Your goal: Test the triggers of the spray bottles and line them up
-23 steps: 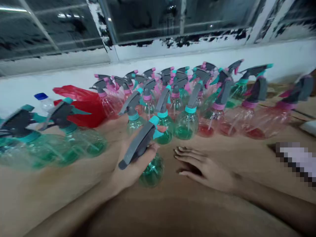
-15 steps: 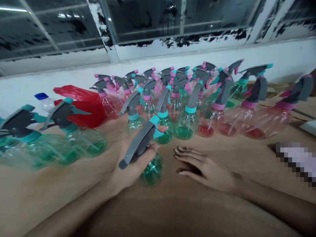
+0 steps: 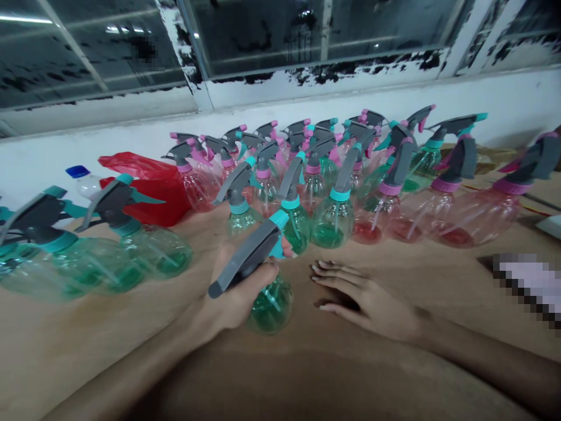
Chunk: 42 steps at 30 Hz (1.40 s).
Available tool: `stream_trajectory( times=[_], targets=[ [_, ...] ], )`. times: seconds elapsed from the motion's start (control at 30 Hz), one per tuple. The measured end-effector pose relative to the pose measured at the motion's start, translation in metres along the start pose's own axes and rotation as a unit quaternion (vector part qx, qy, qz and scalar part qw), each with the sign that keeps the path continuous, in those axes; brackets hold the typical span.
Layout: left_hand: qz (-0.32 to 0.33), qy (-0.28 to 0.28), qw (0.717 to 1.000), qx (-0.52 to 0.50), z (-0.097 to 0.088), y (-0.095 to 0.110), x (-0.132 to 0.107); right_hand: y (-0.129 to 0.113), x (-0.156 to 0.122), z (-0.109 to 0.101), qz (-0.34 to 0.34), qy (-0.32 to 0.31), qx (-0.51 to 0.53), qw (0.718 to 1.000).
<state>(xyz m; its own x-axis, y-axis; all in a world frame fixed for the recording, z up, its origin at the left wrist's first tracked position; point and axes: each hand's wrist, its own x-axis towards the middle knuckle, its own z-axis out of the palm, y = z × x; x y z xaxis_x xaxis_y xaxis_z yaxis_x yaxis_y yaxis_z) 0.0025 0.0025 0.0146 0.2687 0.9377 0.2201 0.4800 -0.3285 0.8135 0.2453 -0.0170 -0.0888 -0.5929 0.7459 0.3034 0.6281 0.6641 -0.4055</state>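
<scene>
My left hand (image 3: 239, 292) is wrapped round the neck of a green spray bottle (image 3: 270, 307) with a grey and turquoise trigger head. The bottle's base is on the table, and a finger lies by its trigger. My right hand (image 3: 357, 298) rests on the table to the right of that bottle, fingers stretched out and holding nothing. Just behind stand more green spray bottles, one of them (image 3: 332, 225) with a turquoise collar. Pink spray bottles (image 3: 379, 219) continue the row to the right.
Green spray bottles (image 3: 160, 248) stand at the left. A red plastic bag (image 3: 160, 199) and a blue-capped bottle (image 3: 85, 180) are behind them. Many more sprayers crowd toward the white wall (image 3: 272, 93). A blurred-out pale object (image 3: 532, 280) lies at the right on the wooden table (image 3: 131, 327).
The sprayer head in my left hand has tipped slightly, its nozzle end moving a little right and down. My right hand stays in place.
</scene>
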Motion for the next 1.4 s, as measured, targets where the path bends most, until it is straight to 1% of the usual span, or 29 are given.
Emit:
stream_trajectory(
  times=[0.13, 0.3, 0.37, 0.43, 0.5, 0.67, 0.9, 1.03, 1.2, 1.33, 1.4],
  targets=[
    [-0.017, -0.003, 0.999, -0.045, 0.0, -0.002, 0.001, 0.001, 0.0, 0.0, -0.002, 0.0, 0.0, 1.0],
    [-0.042, 0.044, 0.997, -0.046, 0.004, -0.008, 0.0, 0.0, 0.0, 0.0, 0.001, 0.001, -0.001, 1.0],
    [-0.058, 0.066, 0.995, -0.039, 0.005, -0.007, -0.001, 0.0, 0.0, 0.0, 0.002, 0.002, -0.001, 1.0],
    [-0.062, 0.074, 0.995, -0.032, 0.006, -0.004, -0.001, 0.0, 0.0, 0.001, 0.001, 0.002, -0.001, 1.0],
    [-0.049, 0.067, 0.996, -0.026, 0.006, 0.0, 0.001, 0.0, 0.0, 0.001, 0.001, 0.005, -0.002, 1.0],
    [-0.014, 0.023, 1.0, -0.01, 0.005, 0.01, 0.005, -0.001, 0.001, -0.001, 0.0, 0.005, 0.004, 1.0],
    [-0.003, 0.033, 0.999, -0.02, 0.005, 0.014, 0.005, -0.002, 0.001, -0.002, 0.001, 0.013, 0.01, 1.0],
    [-0.006, 0.031, 0.999, 0.0, 0.006, 0.012, 0.004, -0.001, 0.001, -0.001, -0.005, 0.025, 0.025, 0.999],
    [-0.003, 0.028, 1.0, 0.006, 0.005, 0.012, 0.005, -0.002, 0.001, -0.001, 0.001, 0.011, 0.011, 1.0],
    [-0.008, 0.013, 1.0, 0.011, 0.005, 0.014, 0.006, -0.003, 0.002, -0.002, 0.005, 0.001, 0.005, 1.0],
    [-0.009, 0.018, 1.0, 0.01, 0.006, 0.014, 0.007, -0.003, 0.002, -0.002, 0.002, 0.003, 0.008, 1.0]
  ],
)
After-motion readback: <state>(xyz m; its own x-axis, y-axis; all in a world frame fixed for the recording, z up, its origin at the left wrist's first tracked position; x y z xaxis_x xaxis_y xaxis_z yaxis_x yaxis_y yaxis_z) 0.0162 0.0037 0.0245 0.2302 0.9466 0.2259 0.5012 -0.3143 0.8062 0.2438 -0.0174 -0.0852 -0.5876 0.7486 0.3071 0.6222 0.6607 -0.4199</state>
